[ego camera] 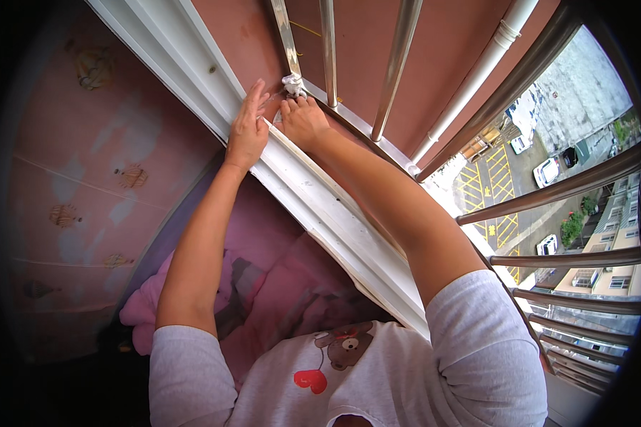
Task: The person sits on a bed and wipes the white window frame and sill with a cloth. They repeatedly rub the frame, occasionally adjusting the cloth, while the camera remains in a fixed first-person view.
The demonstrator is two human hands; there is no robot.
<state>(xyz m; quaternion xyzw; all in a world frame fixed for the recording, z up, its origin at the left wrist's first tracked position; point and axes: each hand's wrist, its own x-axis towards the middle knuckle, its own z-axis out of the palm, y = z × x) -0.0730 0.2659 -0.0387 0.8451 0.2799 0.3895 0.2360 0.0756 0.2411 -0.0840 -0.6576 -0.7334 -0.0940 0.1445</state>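
Note:
My left hand (247, 131) rests against the white window frame (213, 69), thumb apart from the raised fingers, with nothing in it. Beyond the window track (320, 189), my right hand (303, 120) reaches down to the outer sill's corner, palm down and fingers bent. A bit of pale, thin material (278, 115) shows at its edge; whether the fingers grip it is hidden. Just past those fingertips, a crumpled white wad (294, 84) sits around the foot of a metal bar (287, 37).
Stainless steel railing bars (398, 69) curve along the outside, with a white drainpipe (459, 96) behind them. Far below lies a parking area (497, 187) with cars. Indoors are pink bedding (267, 277) and a wall with printed balloons (133, 176).

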